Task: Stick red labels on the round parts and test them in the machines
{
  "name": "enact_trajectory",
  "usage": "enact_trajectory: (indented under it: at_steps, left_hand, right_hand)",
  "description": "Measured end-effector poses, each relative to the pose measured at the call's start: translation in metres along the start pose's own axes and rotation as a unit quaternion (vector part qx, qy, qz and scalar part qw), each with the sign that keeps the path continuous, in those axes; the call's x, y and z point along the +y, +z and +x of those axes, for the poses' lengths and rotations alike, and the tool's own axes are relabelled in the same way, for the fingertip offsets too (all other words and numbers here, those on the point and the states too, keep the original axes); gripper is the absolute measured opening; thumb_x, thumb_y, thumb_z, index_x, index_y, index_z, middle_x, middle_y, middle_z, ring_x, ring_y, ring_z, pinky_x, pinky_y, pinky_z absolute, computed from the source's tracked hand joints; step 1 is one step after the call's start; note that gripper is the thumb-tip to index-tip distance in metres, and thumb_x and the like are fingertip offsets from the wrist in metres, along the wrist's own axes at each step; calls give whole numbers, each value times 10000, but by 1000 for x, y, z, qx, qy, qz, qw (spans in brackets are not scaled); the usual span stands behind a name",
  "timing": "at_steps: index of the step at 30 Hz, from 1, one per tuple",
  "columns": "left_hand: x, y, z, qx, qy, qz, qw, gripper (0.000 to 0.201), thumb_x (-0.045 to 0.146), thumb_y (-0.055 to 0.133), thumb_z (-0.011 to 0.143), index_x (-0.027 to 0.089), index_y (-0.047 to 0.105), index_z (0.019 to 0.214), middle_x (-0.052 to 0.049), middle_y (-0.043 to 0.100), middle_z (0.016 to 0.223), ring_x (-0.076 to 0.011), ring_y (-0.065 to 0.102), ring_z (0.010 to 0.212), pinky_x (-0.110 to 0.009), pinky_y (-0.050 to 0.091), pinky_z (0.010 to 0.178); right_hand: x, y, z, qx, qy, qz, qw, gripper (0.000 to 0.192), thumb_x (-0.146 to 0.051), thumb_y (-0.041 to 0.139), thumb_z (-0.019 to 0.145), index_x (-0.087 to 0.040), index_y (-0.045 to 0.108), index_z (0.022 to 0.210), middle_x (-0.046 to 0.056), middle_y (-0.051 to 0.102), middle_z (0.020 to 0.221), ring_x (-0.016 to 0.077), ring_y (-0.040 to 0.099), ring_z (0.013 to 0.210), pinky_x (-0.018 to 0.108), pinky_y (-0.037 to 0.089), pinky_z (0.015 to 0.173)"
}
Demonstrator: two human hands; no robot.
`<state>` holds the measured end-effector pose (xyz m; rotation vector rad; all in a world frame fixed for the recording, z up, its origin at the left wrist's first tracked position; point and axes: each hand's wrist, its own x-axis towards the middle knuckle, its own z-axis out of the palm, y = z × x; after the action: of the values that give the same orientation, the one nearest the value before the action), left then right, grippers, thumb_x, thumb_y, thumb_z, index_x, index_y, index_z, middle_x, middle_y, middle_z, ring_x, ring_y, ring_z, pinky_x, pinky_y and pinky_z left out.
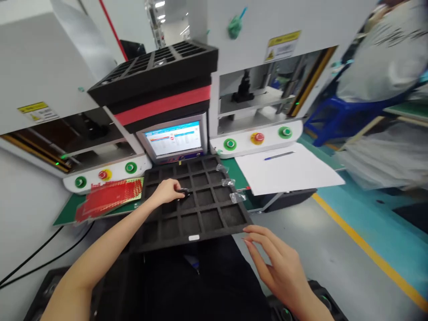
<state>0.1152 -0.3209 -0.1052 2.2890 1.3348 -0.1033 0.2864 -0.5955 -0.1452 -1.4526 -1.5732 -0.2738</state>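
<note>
A black compartment tray (pixel 194 234) lies in front of me, its front edge above my lap. My left hand (pixel 166 191) reaches over its middle, fingers pinched on a small black part (pixel 183 191) with a shiny edge. That part is too small to name more exactly. Near the tray's front right corner is my right hand (pixel 279 263), fingers apart, nothing in it; I cannot tell whether its fingertips touch the corner. Clear plastic pieces (pixel 238 197) stick out along the tray's right edge.
Behind the tray stands a screen (pixel 175 140), with stacked black trays (pixel 157 89) above it. Machines with button panels (pixel 257 138) flank it. White paper (pixel 290 171) bears a pen (pixel 280 155). Red sheets (pixel 110 196) lie left. A person (pixel 384 53) sits on a blue stool (pixel 329 116).
</note>
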Motion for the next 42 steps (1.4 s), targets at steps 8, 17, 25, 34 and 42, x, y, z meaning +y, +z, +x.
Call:
enact_trajectory:
  at_steps: [8, 17, 25, 34, 42]
  left_hand:
    - [13, 13, -95, 96, -8, -285, 954, 180, 326, 641, 911, 190, 524, 913, -21, 752, 845, -190, 745, 836, -292, 567, 791]
    - [25, 60, -180, 176, 22, -425, 888, 125, 276, 683, 895, 170, 736, 933, -35, 778, 844, -176, 746, 744, -237, 582, 670]
    - [20, 75, -179, 136, 15, -606, 784, 172, 319, 686, 927, 174, 639, 1008, -65, 787, 963, -189, 773, 873, -252, 608, 773]
    - [19, 81, -160, 134, -10, -662, 737, 339, 462, 717, 901, 182, 720, 1093, -90, 790, 1051, -173, 716, 936, -241, 543, 822]
    - [31, 85, -155, 169, -10, -707, 687, 260, 387, 818, 815, 167, 707, 899, -35, 763, 846, -136, 715, 743, -217, 569, 719]
  right_hand:
    - [-31, 15, 11, -39, 196, 285, 938, 144, -167, 600, 963, -213, 632, 830, 22, 668, 787, 135, 681, 732, 192, 566, 673]
    - [-73, 64, 43, -132, 352, 509, 774, 264, -384, 794, 866, -187, 685, 729, 12, 657, 676, 119, 641, 596, 185, 562, 563]
    - [-69, 66, 28, -106, 350, 548, 752, 141, -276, 711, 946, -217, 697, 819, -3, 656, 729, 111, 639, 676, 201, 566, 683]
    - [-76, 62, 38, -96, 348, 540, 760, 125, -220, 720, 903, -201, 690, 783, 9, 642, 682, 119, 614, 625, 190, 535, 582]
    - [-77, 65, 37, -79, 368, 539, 753, 147, -245, 735, 896, -194, 688, 766, 0, 644, 675, 114, 636, 610, 214, 567, 656]
